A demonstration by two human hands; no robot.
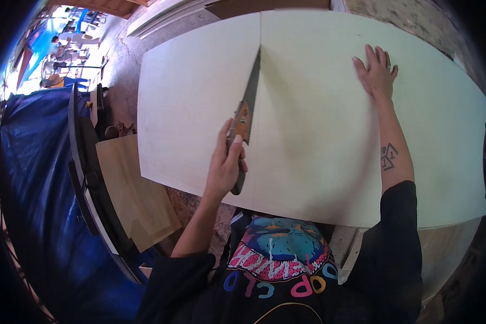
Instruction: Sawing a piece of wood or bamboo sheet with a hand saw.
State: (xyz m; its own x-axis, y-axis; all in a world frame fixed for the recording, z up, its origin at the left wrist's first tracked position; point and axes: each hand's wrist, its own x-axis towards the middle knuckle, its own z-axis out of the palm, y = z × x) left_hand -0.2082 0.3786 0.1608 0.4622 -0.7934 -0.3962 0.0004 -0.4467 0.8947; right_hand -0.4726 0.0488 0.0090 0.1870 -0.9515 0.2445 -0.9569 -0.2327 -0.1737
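Note:
A large pale wooden sheet [318, 140] spreads in front of me, with a thin straight line running across it from its far edge toward me. My left hand [228, 164] is wrapped round the handle of a handsaw [251, 89]. The saw's blade points away from me, and its tip meets the line near the sheet's far edge. Whether the teeth are in the wood there, I cannot tell. My right hand [377, 75] lies flat on the sheet, right of the line, fingers spread and holding nothing.
At the left, a blue tarp [35, 200] hangs beside a dark curved edge [81, 151]. A smaller plywood piece [135, 189] leans near it. Long pale boards [167, 16] lie on the floor beyond the sheet. Several people [73, 40] are far off at the upper left.

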